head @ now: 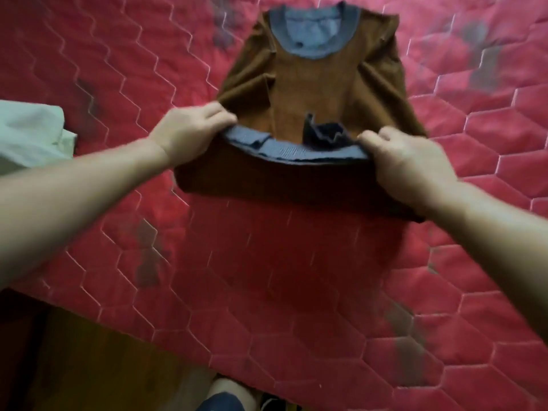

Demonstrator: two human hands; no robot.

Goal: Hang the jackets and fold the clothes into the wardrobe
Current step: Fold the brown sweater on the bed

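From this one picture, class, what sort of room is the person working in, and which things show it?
Probably a bedroom: a red quilted mattress with hexagon stitching fills the view, both hands fold a brown sweater with blue-grey trim on it, and a pale green garment lies beside.

Pale cloth (29, 134) cut off by left edge, fingers (370, 137) blurred

We see a red quilted mattress (267, 262) stitched in hexagons, with greyish worn patches. On it lies a brown sweater (311, 84) with a blue-grey collar, its lower part raised off the mattress. A pale garment (26, 132) rests at the left edge.
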